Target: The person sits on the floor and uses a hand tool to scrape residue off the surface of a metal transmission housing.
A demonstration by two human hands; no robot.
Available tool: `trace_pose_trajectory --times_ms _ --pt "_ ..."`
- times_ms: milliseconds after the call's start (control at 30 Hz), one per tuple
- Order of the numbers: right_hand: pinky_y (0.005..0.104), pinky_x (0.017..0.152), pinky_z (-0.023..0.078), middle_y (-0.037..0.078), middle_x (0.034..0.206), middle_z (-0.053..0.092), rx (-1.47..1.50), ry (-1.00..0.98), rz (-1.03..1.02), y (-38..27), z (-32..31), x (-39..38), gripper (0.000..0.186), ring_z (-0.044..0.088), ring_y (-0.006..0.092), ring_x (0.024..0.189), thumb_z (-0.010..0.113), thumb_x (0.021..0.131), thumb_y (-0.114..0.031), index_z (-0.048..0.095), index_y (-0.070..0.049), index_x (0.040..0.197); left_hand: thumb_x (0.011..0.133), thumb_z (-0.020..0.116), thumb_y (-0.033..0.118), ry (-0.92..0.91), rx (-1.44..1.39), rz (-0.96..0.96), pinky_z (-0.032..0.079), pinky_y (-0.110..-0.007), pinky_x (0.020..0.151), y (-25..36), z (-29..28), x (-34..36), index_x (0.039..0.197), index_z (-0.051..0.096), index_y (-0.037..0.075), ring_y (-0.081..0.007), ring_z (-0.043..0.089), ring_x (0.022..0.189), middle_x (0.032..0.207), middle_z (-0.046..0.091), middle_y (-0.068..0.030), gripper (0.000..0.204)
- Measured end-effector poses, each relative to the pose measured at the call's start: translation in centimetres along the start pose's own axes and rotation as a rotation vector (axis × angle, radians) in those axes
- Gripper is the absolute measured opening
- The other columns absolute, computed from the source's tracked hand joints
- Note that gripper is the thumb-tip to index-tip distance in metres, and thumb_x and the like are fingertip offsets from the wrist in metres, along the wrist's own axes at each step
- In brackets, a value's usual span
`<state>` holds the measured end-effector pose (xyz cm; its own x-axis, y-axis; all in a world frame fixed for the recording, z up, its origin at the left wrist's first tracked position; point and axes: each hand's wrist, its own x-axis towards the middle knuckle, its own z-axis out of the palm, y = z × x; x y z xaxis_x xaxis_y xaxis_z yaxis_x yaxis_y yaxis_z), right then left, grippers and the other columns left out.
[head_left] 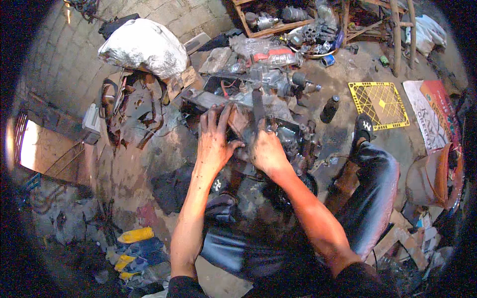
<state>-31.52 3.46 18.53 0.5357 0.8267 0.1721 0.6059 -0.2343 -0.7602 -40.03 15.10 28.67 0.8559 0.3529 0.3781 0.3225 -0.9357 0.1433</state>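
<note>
metal block [241,118], brown and rusty-looking, sits among grimy machine parts on the floor [318,79], right in front of the person, between the two hands. the left hand [214,126] lies on its near left side, fingers spread and touching it, thumb held apart and pointing right. the right hand [268,149] is closed round the lower end of a dark flat tool [257,104] that reaches out past the block's right side, the index finger lying along it. how the tool's tip meets the parts behind is too cluttered to tell. just right of the right hand is a black engine part [289,136]. farther right on the floor stand a dark bottle [329,109] and, past it, a flat yellow grid [382,104], with a printed sheet [428,116] toward the floor's right edge. at the floor's far edge, a wooden rack [283,31] holds more metal parts, and a white sack [145,47] rests near the far left corner by the wall [184,17]. a yellow bottle [135,235] lies toward the near left corner.
</note>
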Motion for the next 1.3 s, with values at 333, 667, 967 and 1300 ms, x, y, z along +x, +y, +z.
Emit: trace_pose_trajectory --times_ms 333,667,967,1300 --pt "0.0488 0.075 0.048 0.029 0.095 0.058 0.581 -0.128 0.127 0.4 0.4 0.1 0.056 0.057 0.0424 0.074 0.049 0.088 -0.004 0.026 0.005 0.139 0.046 0.087 0.022 0.122 -0.06 0.11 0.035 -0.05 0.097 -0.7 0.7 0.1 0.134 0.032 0.004 -0.0419 0.039 0.114 0.13 0.04 -0.0179 0.105" --pt "0.0522 0.074 0.047 0.031 0.087 0.06 0.185 -0.071 0.003 -2.7 -1.9 -1.9 0.065 0.06 0.0438 0.083 0.049 0.087 -0.006 0.015 0.008 0.141 0.044 0.087 0.019 0.111 -0.067 0.055 0.036 -0.05 0.097 -0.8 0.4 -0.5 0.133 0.034 0.006 -0.0408 0.039 0.114 0.128 0.043 -0.0172 0.105" --pt "0.0498 0.066 0.049 0.029 0.082 0.06 0.037 0.123 0.151 -1.5 0.6 -0.4 0.062 0.059 0.0445 0.074 0.055 0.079 -0.008 0.031 0.01 0.134 0.049 0.086 0.024 0.056 -0.05 0.018 0.031 -0.052 0.103 -1.1 0.8 -0.8 0.134 0.036 0.007 -0.0434 0.035 0.121 0.13 0.042 -0.0178 0.1" --pt "0.0488 0.059 0.05 0.031 0.087 0.061 -0.08 0.04 0.057 -2.9 -0.9 -0.4 0.02 0.06 0.0422 0.067 0.052 0.076 -0.002 0.055 0.009 0.093 0.052 0.083 0.01 0.045 -0.083 -0.022 0.035 -0.047 0.102 -0.7 -0.4 -0.7 0.132 0.037 0.009 -0.0402 0.034 0.121 0.129 0.038 -0.0189 0.092"
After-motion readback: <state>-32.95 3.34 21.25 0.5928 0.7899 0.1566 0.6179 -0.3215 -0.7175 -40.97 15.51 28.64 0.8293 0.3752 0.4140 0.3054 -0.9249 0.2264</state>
